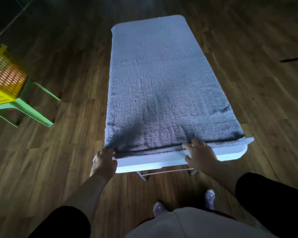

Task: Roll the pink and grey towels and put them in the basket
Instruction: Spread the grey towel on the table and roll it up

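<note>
Hands on the near hem: my left hand [104, 160] pinches a corner of the grey towel [162, 83], my right hand [199, 154] presses flat-fingered. Towel lies ahead along the surface [162, 161]; basket [0, 98] far left. I'd tuck tight, evenly.

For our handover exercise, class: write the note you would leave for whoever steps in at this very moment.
Left hand: at the near left corner of the grey towel; grip unclear.
Right hand: spread fingers rest on its near edge.
The towel lies flat on the white table, unrolled.
Something pink shows through the yellow basket on the green stool.
To do: roll the grey towel and put it in the basket.
</note>
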The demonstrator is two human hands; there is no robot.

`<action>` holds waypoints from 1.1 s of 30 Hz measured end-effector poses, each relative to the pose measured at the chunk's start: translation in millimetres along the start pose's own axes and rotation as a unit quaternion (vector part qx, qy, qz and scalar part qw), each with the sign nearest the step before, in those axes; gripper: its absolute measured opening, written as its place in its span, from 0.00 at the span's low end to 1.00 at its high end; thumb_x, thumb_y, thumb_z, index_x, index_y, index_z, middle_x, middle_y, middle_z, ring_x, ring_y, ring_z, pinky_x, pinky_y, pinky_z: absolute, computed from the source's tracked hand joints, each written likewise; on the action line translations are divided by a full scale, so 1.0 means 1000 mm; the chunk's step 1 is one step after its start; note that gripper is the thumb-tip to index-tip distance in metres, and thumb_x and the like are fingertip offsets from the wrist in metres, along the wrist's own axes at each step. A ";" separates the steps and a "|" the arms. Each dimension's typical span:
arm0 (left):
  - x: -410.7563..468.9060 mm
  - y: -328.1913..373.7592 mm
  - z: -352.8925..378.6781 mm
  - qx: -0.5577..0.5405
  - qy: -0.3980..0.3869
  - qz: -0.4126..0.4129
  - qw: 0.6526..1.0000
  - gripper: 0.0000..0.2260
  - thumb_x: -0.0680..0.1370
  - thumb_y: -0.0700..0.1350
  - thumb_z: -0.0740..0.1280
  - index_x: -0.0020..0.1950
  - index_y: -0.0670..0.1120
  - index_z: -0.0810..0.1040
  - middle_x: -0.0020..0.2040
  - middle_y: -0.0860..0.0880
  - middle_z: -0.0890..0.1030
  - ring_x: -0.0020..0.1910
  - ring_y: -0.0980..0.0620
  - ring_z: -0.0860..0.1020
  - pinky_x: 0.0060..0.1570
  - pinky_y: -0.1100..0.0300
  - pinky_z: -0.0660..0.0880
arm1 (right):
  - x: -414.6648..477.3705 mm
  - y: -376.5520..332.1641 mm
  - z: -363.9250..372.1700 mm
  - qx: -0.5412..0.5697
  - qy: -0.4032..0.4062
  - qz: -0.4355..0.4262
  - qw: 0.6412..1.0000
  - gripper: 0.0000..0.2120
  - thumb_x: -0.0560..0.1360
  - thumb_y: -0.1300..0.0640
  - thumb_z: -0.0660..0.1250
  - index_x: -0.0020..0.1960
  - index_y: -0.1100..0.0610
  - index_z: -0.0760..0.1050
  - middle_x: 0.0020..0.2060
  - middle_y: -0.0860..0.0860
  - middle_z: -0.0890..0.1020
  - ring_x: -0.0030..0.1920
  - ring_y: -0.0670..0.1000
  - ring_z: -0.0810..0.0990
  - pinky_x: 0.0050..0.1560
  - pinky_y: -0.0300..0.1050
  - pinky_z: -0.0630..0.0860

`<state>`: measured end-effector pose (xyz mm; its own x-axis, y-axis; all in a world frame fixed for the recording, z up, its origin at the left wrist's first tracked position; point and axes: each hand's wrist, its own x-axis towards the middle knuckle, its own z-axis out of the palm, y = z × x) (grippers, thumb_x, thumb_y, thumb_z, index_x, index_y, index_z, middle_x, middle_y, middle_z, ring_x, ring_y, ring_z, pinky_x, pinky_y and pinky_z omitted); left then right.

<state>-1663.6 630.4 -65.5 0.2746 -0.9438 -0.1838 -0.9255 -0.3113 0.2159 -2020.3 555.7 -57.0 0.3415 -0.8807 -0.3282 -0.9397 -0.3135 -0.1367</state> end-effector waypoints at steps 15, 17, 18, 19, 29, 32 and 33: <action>0.006 -0.006 -0.016 0.060 -0.034 -0.060 0.996 0.17 0.81 0.42 0.57 0.69 0.51 0.69 0.63 0.46 0.74 0.59 0.43 0.75 0.58 0.49 0.72 | -0.004 0.009 -0.004 -0.018 -0.010 -0.031 0.999 0.24 0.73 0.48 0.63 0.69 0.46 0.66 0.65 0.54 0.68 0.65 0.57 0.67 0.55 0.51 0.74; 0.004 0.002 -0.016 0.046 -0.033 -0.040 0.998 0.14 0.82 0.47 0.59 0.67 0.50 0.71 0.63 0.47 0.76 0.60 0.44 0.76 0.57 0.48 0.73 | -0.003 0.009 -0.005 -0.018 -0.013 -0.032 0.999 0.24 0.73 0.48 0.62 0.69 0.46 0.66 0.64 0.54 0.69 0.64 0.57 0.67 0.54 0.51 0.74; 0.002 0.004 -0.014 0.029 -0.039 -0.038 0.998 0.14 0.82 0.49 0.59 0.66 0.49 0.72 0.62 0.46 0.76 0.59 0.43 0.76 0.55 0.48 0.74 | -0.003 0.009 -0.005 -0.017 -0.013 -0.033 0.999 0.24 0.73 0.48 0.62 0.69 0.46 0.66 0.64 0.54 0.69 0.64 0.58 0.68 0.54 0.51 0.74; 0.000 0.006 -0.013 0.026 -0.035 -0.034 0.998 0.13 0.82 0.50 0.58 0.63 0.49 0.74 0.61 0.46 0.77 0.57 0.42 0.77 0.52 0.49 0.75 | -0.003 0.009 -0.005 -0.015 -0.015 -0.034 0.999 0.24 0.73 0.49 0.63 0.69 0.46 0.66 0.64 0.54 0.69 0.64 0.58 0.68 0.54 0.51 0.74; -0.015 -0.008 -0.015 0.048 0.023 0.017 0.998 0.11 0.71 0.31 0.64 0.50 0.41 0.77 0.50 0.42 0.78 0.51 0.38 0.75 0.45 0.47 0.75 | -0.004 0.025 -0.003 -0.015 0.014 -0.055 0.998 0.18 0.72 0.54 0.64 0.62 0.51 0.73 0.58 0.53 0.74 0.58 0.57 0.73 0.47 0.50 0.76; -0.012 -0.006 -0.015 0.018 -0.006 -0.014 1.000 0.13 0.74 0.35 0.60 0.56 0.45 0.76 0.53 0.43 0.77 0.51 0.40 0.77 0.46 0.49 0.76 | -0.008 0.039 -0.001 -0.001 0.049 -0.013 0.999 0.15 0.71 0.57 0.67 0.57 0.54 0.76 0.53 0.54 0.75 0.54 0.58 0.74 0.45 0.52 0.77; -0.010 -0.004 -0.015 0.011 -0.020 -0.034 0.999 0.14 0.76 0.36 0.59 0.59 0.46 0.76 0.55 0.43 0.76 0.52 0.41 0.77 0.48 0.49 0.76 | -0.009 0.042 -0.001 0.001 0.054 -0.006 0.999 0.14 0.71 0.58 0.67 0.56 0.55 0.76 0.52 0.54 0.75 0.54 0.57 0.75 0.46 0.53 0.77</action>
<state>-1658.7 639.9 -50.0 0.3272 -0.9149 -0.2363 -0.9106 -0.3721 0.1798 -2062.7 550.1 -58.8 0.3487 -0.9100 -0.2244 -0.9356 -0.3237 -0.1411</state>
